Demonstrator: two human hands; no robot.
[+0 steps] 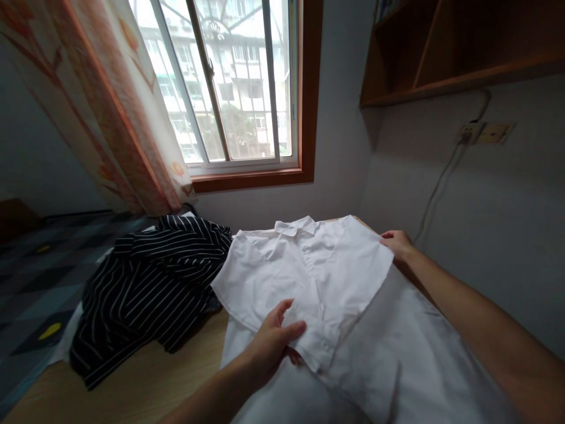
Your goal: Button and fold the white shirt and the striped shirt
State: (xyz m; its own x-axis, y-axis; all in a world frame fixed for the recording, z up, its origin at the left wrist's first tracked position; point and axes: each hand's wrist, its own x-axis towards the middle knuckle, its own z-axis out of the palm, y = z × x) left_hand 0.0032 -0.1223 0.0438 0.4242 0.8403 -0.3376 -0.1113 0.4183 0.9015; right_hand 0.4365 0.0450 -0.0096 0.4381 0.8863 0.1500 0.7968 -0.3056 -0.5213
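A white collared shirt with a button front is spread out, its collar toward the window and its lower end narrowing toward me. My left hand grips the lower left edge, with the thumb on top and some fingers tucked under the cloth. At the upper right, my right hand pinches the outer edge of the same shirt, fingertips partly hidden. More white cloth lies beneath and in front, creased and reaching toward me; whether it is a separate piece I cannot tell.
A black garment with white stripes lies crumpled on the wooden table to the left. Beyond it is a dark checked bedspread. A curtain hangs beside the window. A cord drops from the wall socket, below a shelf.
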